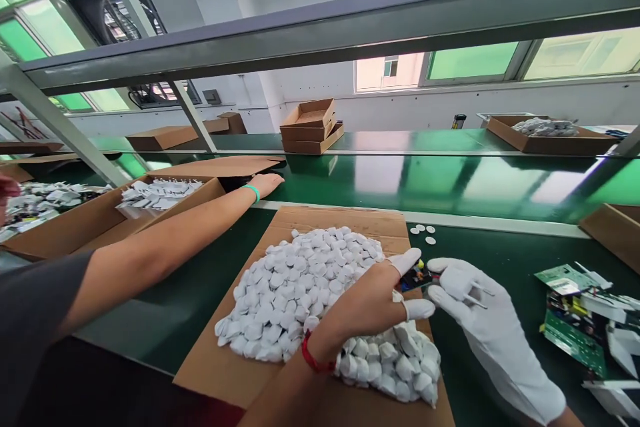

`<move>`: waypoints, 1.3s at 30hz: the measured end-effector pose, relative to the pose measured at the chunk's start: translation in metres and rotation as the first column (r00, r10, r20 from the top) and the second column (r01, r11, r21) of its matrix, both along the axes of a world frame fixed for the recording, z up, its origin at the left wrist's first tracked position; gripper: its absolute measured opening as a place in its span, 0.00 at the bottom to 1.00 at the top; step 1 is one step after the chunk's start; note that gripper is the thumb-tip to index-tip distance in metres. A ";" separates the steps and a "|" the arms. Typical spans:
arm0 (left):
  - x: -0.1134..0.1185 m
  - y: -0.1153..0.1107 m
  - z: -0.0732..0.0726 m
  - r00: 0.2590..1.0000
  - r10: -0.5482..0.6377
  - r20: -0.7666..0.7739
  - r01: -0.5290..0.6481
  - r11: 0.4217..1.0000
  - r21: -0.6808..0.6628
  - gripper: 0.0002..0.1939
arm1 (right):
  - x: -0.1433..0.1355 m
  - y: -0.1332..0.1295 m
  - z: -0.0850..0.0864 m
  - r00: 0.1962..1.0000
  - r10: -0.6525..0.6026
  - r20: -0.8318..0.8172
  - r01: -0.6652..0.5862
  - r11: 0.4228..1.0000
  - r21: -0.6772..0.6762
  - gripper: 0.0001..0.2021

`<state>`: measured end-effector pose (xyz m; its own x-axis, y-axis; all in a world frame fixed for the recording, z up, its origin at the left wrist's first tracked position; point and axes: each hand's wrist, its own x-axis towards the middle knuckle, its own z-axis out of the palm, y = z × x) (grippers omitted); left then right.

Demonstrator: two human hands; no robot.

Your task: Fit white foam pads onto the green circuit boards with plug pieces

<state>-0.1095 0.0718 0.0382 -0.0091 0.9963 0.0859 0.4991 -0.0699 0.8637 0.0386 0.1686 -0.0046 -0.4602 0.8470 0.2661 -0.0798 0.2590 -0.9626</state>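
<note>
My left hand [360, 300], with white finger cots and a red cord at the wrist, grips a small circuit board [416, 278] with yellow and dark parts. In my right hand [493, 333], in a white glove, is a white two-pin plug [463, 285], its metal pins pointing right. The board and plug are close together, apparently joined by a short reddish wire. Beneath my left hand lies a big heap of small white pieces [295, 287] on a cardboard sheet [210, 373]. A second pile of white pieces [390, 363] sits nearer me.
A co-worker's arm [170, 247] with a green wristband reaches in from the left, beside a carton of white parts [160, 192]. Circuit boards [575, 333] lie at right. Several white discs [425, 230] are behind my hands. Stacked cardboard trays [310, 127] stand farther back.
</note>
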 end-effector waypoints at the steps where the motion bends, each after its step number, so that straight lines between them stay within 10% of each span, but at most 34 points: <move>1: 0.001 0.000 0.002 0.999 -0.019 0.039 0.019 1.000 -0.008 0.27 | 0.000 -0.002 0.000 0.998 0.055 -0.008 -0.054 0.998 0.037 0.15; 6: 0.002 0.004 0.004 0.844 0.046 0.535 -0.020 0.998 -0.055 0.12 | -0.001 -0.010 -0.001 0.924 0.218 -0.314 -0.227 0.974 0.008 0.23; 10: -0.005 0.011 0.000 0.387 0.272 0.881 -0.249 0.951 -0.184 0.13 | 0.003 -0.011 0.007 0.952 0.303 -0.035 -0.298 0.948 0.109 0.02; 14: -0.021 0.015 0.001 0.095 0.303 0.948 -0.411 0.879 -0.239 0.13 | 0.006 -0.013 0.014 0.552 0.550 0.626 -0.788 0.589 0.177 0.22; 18: -0.027 0.014 0.006 0.033 0.274 0.961 -0.420 0.876 -0.235 0.15 | -0.004 -0.015 0.002 0.333 0.432 0.838 -0.893 0.431 0.133 0.38; 23: -0.025 0.015 0.006 -0.010 0.279 0.960 -0.329 0.906 -0.267 0.16 | -0.012 -0.014 -0.010 0.480 0.497 0.723 -0.871 0.370 0.324 0.19; 29: -0.024 0.017 0.005 -0.022 0.303 0.953 -0.280 0.913 -0.296 0.14 | -0.005 -0.015 -0.004 0.540 0.442 0.716 -0.827 0.436 0.355 0.15; 36: -0.020 0.016 0.016 -0.015 0.380 0.925 -0.303 0.880 -0.366 0.15 | -0.020 -0.009 -0.025 0.574 0.393 0.718 -0.818 0.244 0.521 0.12; 39: -0.025 0.019 0.011 -0.004 0.410 0.912 -0.317 0.864 -0.390 0.17 | -0.016 -0.003 -0.024 0.635 0.335 0.696 -0.772 0.279 0.571 0.08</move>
<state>-0.1342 0.0909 0.0491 -0.3977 0.8323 -0.3863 -0.7990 -0.1072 0.5916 0.0224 0.1656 -0.0284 -0.9474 -0.1573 0.2788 -0.2477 0.9119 -0.3271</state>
